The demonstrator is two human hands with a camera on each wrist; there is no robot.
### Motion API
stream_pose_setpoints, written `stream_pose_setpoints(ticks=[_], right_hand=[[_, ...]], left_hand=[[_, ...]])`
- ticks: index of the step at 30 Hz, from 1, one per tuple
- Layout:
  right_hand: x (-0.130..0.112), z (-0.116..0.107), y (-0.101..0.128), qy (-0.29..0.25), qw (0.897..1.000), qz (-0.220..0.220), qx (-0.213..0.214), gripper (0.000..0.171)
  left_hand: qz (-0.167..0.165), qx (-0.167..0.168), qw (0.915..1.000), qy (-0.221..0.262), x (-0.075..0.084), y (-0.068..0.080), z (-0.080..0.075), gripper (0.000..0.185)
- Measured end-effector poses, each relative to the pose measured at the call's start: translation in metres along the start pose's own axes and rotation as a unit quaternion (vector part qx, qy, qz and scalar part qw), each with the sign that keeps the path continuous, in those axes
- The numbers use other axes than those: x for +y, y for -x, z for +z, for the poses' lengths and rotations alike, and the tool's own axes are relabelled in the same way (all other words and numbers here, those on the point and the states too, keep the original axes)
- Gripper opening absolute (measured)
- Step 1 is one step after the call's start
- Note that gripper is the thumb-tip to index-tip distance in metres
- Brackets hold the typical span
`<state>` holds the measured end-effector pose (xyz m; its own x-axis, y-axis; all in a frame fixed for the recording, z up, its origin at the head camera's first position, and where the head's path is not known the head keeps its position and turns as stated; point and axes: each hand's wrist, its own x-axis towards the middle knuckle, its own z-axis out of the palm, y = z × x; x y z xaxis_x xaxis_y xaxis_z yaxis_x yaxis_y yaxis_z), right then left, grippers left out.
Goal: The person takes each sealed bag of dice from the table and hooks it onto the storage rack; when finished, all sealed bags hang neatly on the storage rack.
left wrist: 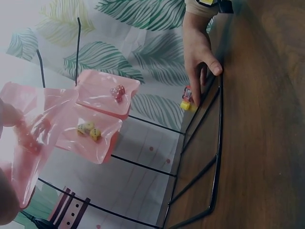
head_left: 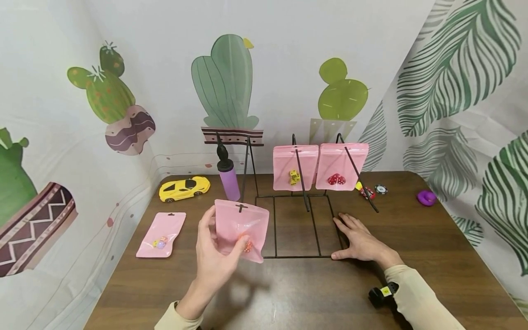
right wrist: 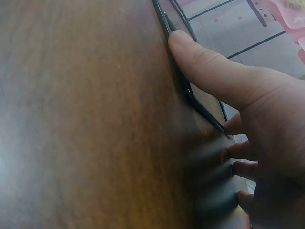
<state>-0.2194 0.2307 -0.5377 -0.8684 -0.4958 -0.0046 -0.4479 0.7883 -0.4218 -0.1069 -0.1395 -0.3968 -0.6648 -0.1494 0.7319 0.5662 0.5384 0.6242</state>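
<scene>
My left hand (head_left: 216,261) pinches a pink zip pouch (head_left: 257,222) holding orange-red dice, thumb on its front. The pouch's top slot lies at the lower end of the left hook of a black wire display rack (head_left: 288,257); I cannot tell whether the hook passes through. In the left wrist view the same pouch (left wrist: 45,109) is close to the camera. Spread on the table, my right hand (head_left: 365,243) touches the base's right side, and its thumb (right wrist: 209,64) rests on the rod. A pouch with yellow dice (head_left: 284,160) and one with red dice (head_left: 350,156) hang on the other hooks.
Another pink pouch (head_left: 165,229) lies flat at the left. Behind it are a yellow toy car (head_left: 184,189) and a purple hand pump (head_left: 228,181). A small red-yellow toy (head_left: 366,190), a poker chip (head_left: 381,189) and a purple ring-shaped toy (head_left: 426,198) lie at the right.
</scene>
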Motion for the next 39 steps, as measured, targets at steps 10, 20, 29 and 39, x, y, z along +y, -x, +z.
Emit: stream_pose_setpoints(ticks=[10, 20, 29, 39], right_hand=[[0.002, 0.001, -0.001, -0.007, 1.000, 0.004, -0.004, 0.113], [0.001, 0.001, 0.001, -0.011, 1.000, 0.004, -0.003, 0.112], [0.002, 0.001, 0.001, -0.012, 1.000, 0.002, -0.001, 0.112], [0.004, 0.002, 0.001, -0.012, 1.000, 0.003, -0.002, 0.113]], left_hand=[[-0.020, 0.007, 0.9997, 0.015, -0.050, -0.001, 0.027, 0.094], [0.000, 0.041, 0.9989, 0.022, -0.080, -0.034, 0.058, 0.087], [0.032, 0.055, 0.9978, 0.020, -0.104, -0.064, 0.084, 0.084], [0.011, 0.073, 0.9972, -0.011, -0.119, -0.092, 0.102, 0.086]])
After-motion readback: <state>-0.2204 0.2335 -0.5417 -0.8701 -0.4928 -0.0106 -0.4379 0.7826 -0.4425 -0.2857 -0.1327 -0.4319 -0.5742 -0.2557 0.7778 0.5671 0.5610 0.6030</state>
